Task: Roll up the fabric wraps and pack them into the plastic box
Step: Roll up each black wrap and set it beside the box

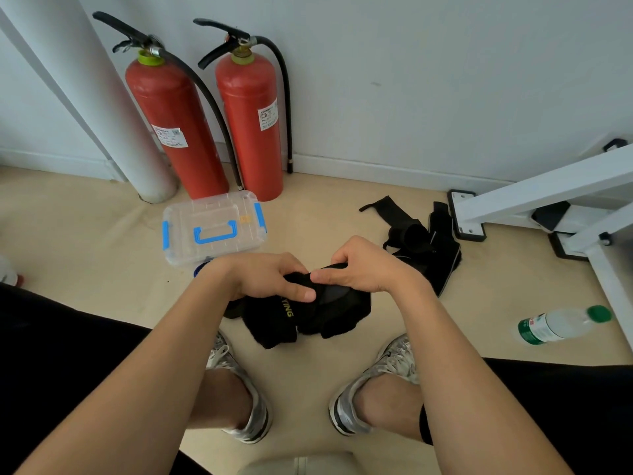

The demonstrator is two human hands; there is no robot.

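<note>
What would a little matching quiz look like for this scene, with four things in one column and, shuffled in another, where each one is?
Things:
1. black fabric wrap
2. clear plastic box
3. water bottle
4. heap of black wraps

Places:
A. lying on its side on the floor, far right
B. gripped by the left hand and the right hand
C. lid on, in front of the red fire extinguishers
D. loose on the floor beside the white metal frame

Pairs: 1-B, 2-C, 3-A, 4-D
</note>
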